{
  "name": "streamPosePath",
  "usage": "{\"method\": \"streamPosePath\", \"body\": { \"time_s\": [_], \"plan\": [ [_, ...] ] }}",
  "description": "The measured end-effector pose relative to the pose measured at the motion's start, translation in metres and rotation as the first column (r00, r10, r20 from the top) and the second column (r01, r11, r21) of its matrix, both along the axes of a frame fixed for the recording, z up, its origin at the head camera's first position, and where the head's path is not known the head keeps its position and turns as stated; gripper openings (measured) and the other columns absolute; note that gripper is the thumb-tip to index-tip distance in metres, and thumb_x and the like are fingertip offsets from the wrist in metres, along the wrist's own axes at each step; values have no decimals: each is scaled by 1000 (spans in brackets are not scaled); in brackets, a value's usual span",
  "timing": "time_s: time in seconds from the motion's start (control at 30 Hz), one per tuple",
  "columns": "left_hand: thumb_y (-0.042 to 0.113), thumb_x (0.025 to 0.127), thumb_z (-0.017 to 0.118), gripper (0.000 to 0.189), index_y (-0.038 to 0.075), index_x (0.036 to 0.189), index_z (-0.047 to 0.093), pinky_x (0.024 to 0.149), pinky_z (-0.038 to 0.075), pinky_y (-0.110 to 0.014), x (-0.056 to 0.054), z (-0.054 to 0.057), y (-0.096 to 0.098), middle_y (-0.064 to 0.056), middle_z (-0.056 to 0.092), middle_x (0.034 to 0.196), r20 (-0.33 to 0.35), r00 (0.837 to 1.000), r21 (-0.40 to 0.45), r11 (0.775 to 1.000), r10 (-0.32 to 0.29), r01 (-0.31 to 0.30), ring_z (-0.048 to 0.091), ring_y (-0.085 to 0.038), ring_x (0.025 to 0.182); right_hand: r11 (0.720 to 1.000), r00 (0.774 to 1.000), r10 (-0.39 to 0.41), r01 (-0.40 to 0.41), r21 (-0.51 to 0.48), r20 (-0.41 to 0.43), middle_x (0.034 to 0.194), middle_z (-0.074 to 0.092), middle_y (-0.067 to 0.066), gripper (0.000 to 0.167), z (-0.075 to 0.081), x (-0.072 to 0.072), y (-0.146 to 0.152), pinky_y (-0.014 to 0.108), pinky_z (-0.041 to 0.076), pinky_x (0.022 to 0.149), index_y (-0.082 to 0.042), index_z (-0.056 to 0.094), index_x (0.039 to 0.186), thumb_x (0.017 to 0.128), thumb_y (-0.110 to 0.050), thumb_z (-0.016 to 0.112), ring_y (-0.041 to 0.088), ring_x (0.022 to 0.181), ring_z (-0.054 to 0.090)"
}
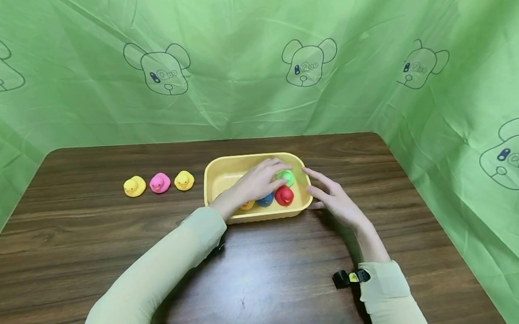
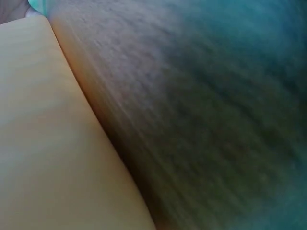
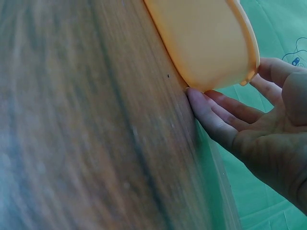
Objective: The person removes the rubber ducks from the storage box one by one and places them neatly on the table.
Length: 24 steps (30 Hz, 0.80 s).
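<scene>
A pale yellow plastic tray (image 1: 224, 175) sits on the table, holding small rubber ducks. My left hand (image 1: 260, 177) reaches over its left side, with thumb and fingers around a green duck (image 1: 286, 178) at the right end; the palm side is hidden. In front of that duck is a red duck (image 1: 284, 196), with a blue duck (image 1: 265, 199) and an orange-yellow duck (image 1: 247, 205) partly covered by the hand. My right hand (image 1: 333, 197) rests its extended fingertips against the tray's right end. The right wrist view shows these fingers (image 3: 211, 117) by the tray's outer wall.
Left of the tray, a yellow duck (image 1: 135, 186), a pink duck (image 1: 160, 183) and another yellow duck (image 1: 184, 180) stand in a row on the dark wooden table (image 1: 268, 273). Green cloth (image 1: 245, 102) with bear outlines hangs behind and at both sides.
</scene>
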<state>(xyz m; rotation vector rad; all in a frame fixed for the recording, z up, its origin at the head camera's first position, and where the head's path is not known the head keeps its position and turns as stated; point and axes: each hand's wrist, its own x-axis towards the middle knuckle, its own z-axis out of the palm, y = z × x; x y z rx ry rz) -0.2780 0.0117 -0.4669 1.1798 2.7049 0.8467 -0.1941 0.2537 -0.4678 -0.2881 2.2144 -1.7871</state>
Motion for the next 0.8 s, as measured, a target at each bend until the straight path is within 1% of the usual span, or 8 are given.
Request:
{"method": "streamPosePath", "body": {
  "time_s": [0.23,0.47,0.6,0.8],
  "plan": [
    [27,102,64,44,15,144,60,121,41,-44,-1,-3,2,-5,59,147,15,999,-10,999,-31,31,52,-26,140,1000,1000,-4,4,-2,-6,163,37,22,56,-1,-1,0,38,63,88,-17,33,162,109,-22,51,43,126,60],
    [23,102,66,42,11,142,62,121,41,-41,-1,-2,1,-7,62,144,15,999,11,999,-45,45,55,-26,136,1000,1000,-3,3,-16,0,162,37,22,57,-1,-1,-1,38,63,88,-18,33,162,109,-22,52,44,127,58],
    [21,101,67,41,10,139,63,119,42,-40,0,-1,1,-7,65,141,0,999,16,999,-41,41,57,-26,133,1000,1000,-2,2,-16,4,161,38,24,57,-2,-1,-1,37,63,88,-18,33,162,109,-21,52,43,127,59],
    [21,101,67,39,11,138,65,118,44,-39,1,-1,2,-7,65,140,-14,1000,2,1000,-21,21,58,-26,132,1000,1000,-2,2,-3,-3,160,39,25,56,-3,-1,0,37,63,88,-17,33,162,109,-21,51,40,124,61]
  ]
}}
